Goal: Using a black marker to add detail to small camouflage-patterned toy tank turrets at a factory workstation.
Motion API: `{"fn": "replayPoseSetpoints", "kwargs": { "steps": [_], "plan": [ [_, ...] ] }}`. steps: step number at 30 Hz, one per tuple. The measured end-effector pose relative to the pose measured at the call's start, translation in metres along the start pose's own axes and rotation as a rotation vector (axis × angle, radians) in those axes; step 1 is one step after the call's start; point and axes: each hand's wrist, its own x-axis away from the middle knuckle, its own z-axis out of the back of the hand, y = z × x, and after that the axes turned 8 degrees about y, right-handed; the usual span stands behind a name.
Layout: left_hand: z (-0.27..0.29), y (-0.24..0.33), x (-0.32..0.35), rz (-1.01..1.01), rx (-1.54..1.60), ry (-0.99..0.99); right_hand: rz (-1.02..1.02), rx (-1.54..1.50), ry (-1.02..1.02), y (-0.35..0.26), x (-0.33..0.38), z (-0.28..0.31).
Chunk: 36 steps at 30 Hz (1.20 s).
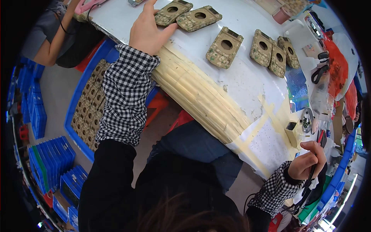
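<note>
- Left hand [148,33]: at the bench's far left, thumb and fingers spread about the corner of a camouflage shell [184,7]; cannot tell whether the grip is firm on it.
- Second shell [211,14]: just beside the first, to its right, round hole upward.
- Third shell [218,57]: alone on the white bench [247,87], nearer the middle.
- Three more shells [259,58]: close together farther right.
- Right hand [308,160]: at the bench's right end, grip closed around a thin black tool [310,174].
- Reel [307,120] and small box [292,136]: near the right hand.
- Yellowish tape [201,94]: along the bench's front edge.
- Blue tray [72,110]: lower left, holding rows of similar shells, partly behind the left sleeve [125,92].
- Co-worker's arm [52,50]: upper left.
</note>
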Motion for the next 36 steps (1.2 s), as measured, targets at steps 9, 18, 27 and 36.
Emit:
{"fn": "replayPoseSetpoints", "kwargs": {
  "steps": [9, 18, 27, 36],
  "plan": [
    [-0.008, 0.003, 0.021, -0.164, 0.176, 0.381, 0.026, 0.044, 0.003, -0.006, -0.002, 0.001],
    [0.015, 0.037, 0.050, -0.256, 0.139, 0.499, 0.013, 0.058, 0.004, -0.005, -0.002, 0.006],
    [0.071, 0.021, 0.078, -0.225, 0.025, 0.527, -0.014, 0.039, 0.006, -0.002, 0.006, 0.011],
    [0.076, 0.049, 0.119, -0.306, 0.150, 0.370, -0.033, -0.001, 0.003, 0.002, 0.003, 0.007]
  ]
}}
